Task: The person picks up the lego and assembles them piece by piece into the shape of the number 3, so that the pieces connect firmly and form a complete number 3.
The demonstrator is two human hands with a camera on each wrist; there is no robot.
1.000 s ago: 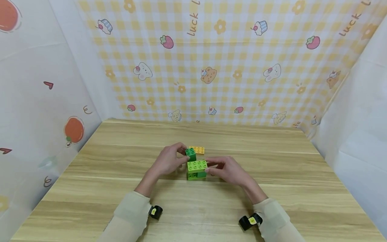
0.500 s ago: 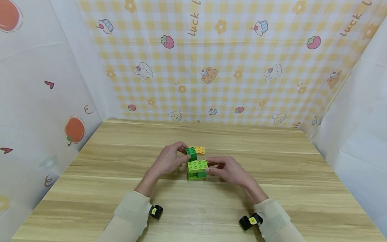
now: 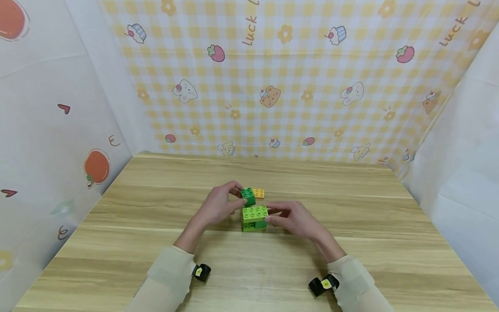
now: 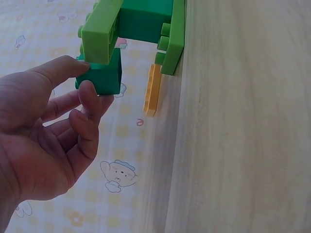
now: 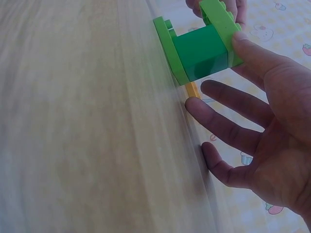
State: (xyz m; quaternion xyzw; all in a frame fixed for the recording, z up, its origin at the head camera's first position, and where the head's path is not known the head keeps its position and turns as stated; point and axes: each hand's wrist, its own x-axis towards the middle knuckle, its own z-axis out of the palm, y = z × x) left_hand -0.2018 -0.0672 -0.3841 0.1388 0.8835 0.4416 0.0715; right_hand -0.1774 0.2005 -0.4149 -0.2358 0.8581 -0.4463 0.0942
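My left hand (image 3: 219,205) pinches a dark green building block (image 3: 248,197) between thumb and fingers, just behind a small stack. In the left wrist view that block (image 4: 104,77) is clear of the tabletop. A light green brick (image 3: 254,213) tops the stack; another dark green block (image 5: 201,51) under its right end joins it to a light green base brick (image 5: 169,53) on the table. The left end between top and base is a gap. With thumb and fingers my right hand (image 3: 294,219) grips the top brick's right end, its other fingers spread in the right wrist view.
A flat yellow-orange brick (image 3: 259,193) lies behind the stack, partly covered by the held block in the head view. The wooden table (image 3: 351,268) reaches back to a checked cloth wall (image 3: 249,78), with white cloth on both sides.
My left hand has shifted the dark green block slightly right and away, so it covers more of the yellow-orange brick. The right hand and the stack stay nearly in place.
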